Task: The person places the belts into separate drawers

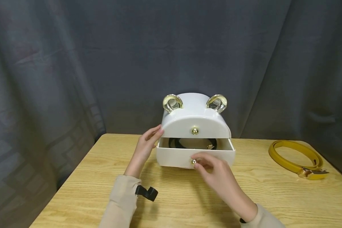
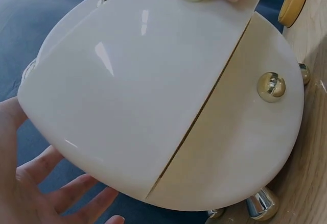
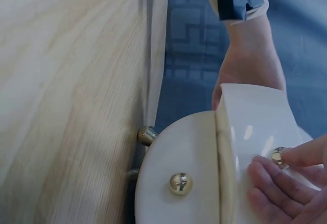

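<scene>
A white storage box (image 1: pixel 195 126) with a domed top and two glossy gold ears sits near the centre of the frame, toward the back of the wooden worktop (image 1: pixel 171 202). Its lower drawer (image 1: pixel 195 155) is pulled partly out toward the person, and a coiled black belt (image 1: pixel 192 143) lies inside it.

The left hand (image 1: pixel 146 144) lies flat against the box's left side, fingers straight and spread, the tips just reaching the edge of the domed front. In the left wrist view the palm and fingers (image 2: pixel 66 193) are open beside the white shell, curled round nothing. To my eye that hand is there to brace the box so it does not slide while the drawer moves.

The right hand (image 1: pixel 213 171) is at the drawer front. Its thumb and fingertips close in a pinch on the small gold knob (image 1: pixel 193 162) at the middle of the drawer face; the right wrist view shows the fingertips (image 3: pixel 299 157) meeting round that knob (image 3: pixel 277 156), the rest of the hand loosely curled. That grip suits a straight pull or push along the drawer's travel. A second gold knob (image 1: pixel 195 130) sits untouched on the upper front.

At the right of the frame a yellow belt (image 1: pixel 297 156) lies coiled on the worktop, well apart from the box. A grey cloth backdrop (image 1: pixel 102 63) hangs behind.
</scene>
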Tool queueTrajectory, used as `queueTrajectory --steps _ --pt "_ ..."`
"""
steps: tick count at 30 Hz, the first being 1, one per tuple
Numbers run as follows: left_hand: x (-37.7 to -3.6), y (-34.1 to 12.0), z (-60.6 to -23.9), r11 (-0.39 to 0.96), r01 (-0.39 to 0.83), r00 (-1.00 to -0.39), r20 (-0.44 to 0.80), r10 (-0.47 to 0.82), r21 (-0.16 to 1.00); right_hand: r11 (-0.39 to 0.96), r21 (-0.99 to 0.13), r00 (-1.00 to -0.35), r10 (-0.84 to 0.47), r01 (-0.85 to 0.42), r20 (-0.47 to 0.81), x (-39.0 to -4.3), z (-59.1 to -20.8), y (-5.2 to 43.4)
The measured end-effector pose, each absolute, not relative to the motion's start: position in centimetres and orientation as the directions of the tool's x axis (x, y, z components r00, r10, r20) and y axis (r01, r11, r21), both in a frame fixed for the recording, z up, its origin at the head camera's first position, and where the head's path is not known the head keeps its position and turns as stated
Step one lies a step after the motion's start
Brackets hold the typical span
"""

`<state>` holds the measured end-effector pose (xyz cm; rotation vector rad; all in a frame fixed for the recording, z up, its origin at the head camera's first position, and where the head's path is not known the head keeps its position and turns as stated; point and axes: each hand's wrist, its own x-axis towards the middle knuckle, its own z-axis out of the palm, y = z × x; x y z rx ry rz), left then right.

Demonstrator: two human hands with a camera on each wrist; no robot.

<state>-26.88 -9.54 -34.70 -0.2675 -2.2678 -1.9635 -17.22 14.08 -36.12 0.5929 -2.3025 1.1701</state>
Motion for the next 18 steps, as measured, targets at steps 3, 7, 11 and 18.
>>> queueTrajectory --steps 3,7,11,18 --pt "-26.8 -9.3 -34.7 0.13 0.224 -0.975 0.223 0.026 0.966 0.535 -0.626 -0.793 -0.15 -0.567 0.591 -17.7 -36.2 14.0" --pt "-26.7 -9.1 -34.9 0.094 0.227 -0.974 0.228 0.005 0.969 0.534 -0.641 -0.806 -0.14 -0.551 0.576 -18.3 -36.2 13.9" --pt "-26.6 -8.9 -34.9 0.073 0.231 -0.973 0.232 -0.006 0.97 0.541 -0.643 -0.809 -0.131 -0.542 0.572 -18.7 -36.2 13.9" --pt "-26.5 -8.9 -34.8 0.083 0.231 -0.973 0.232 -0.01 0.969 0.545 -0.627 -0.794 -0.129 -0.557 0.594 -19.6 -36.3 14.0"
